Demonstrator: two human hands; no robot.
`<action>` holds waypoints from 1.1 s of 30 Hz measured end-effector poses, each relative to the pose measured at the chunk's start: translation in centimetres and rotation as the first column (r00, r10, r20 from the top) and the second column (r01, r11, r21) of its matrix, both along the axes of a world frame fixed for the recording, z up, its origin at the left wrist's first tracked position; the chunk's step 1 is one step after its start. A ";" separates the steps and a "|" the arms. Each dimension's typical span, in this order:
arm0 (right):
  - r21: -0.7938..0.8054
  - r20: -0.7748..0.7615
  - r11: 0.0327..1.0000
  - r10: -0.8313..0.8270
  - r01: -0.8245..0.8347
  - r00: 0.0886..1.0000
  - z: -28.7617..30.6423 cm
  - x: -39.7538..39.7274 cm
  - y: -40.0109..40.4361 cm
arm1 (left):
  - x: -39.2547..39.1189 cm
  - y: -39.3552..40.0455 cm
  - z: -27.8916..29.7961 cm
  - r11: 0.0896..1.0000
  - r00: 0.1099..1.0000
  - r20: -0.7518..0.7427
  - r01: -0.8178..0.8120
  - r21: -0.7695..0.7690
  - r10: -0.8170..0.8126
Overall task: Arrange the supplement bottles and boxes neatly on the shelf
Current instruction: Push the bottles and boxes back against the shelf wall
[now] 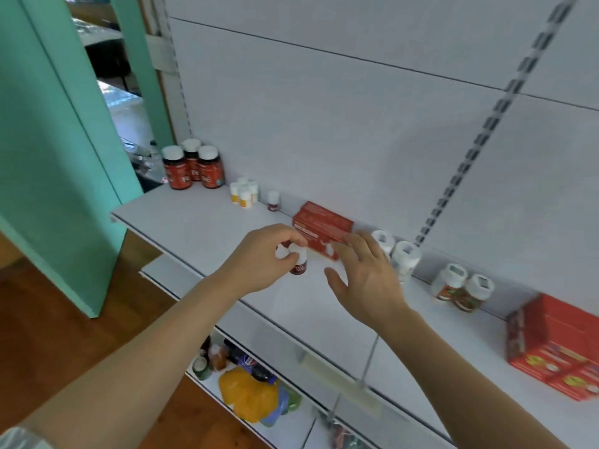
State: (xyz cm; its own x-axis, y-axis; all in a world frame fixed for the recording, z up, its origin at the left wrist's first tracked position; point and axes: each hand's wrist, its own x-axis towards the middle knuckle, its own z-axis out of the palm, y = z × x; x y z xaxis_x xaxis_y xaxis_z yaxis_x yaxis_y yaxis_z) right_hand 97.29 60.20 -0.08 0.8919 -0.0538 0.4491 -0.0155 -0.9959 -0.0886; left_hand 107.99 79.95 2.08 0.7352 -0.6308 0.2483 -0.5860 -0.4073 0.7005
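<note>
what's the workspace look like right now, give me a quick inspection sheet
surface: white shelf with a bare front strip, white back panel behind it
job's things: three large dark bottles at the far left; cluster of small white-and-yellow bottles; lone small bottle; red boxes at the back; four clear white-capped bottles to the right; red box stack at the right edge
clutter: mixed packets and bottles on the lower shelf
grippers: left hand pinches small dark red bottle; right hand open, fingers spread by the red boxes
cables: nothing seen
surroundings: teal panel on the left, wooden floor
</note>
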 end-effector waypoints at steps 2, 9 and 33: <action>0.001 -0.027 1.000 0.017 -0.017 0.999 0.0 2.5 1.9 | 2.3 1.9 0.1 1.000 1.000 0.005 -0.021 0.018 0.021; -0.002 -0.040 0.998 0.057 -0.058 0.998 -0.3 11.6 4.7 | 10.7 5.1 -0.7 0.993 0.997 0.008 -0.075 0.091 0.075; 0.052 -0.185 0.911 -0.394 0.410 0.900 -2.8 21.4 8.8 | 28.5 0.1 -3.1 0.905 0.915 0.039 0.390 0.169 -0.401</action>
State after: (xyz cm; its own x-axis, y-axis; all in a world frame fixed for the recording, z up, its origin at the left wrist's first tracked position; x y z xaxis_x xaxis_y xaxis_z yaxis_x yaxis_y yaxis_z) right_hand 118.72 69.04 -2.86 0.8472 -0.4556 0.2733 -0.4350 -0.8902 -0.1355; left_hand 136.45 80.07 -1.01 0.4014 -0.9006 0.1668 -0.7675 -0.2313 0.5979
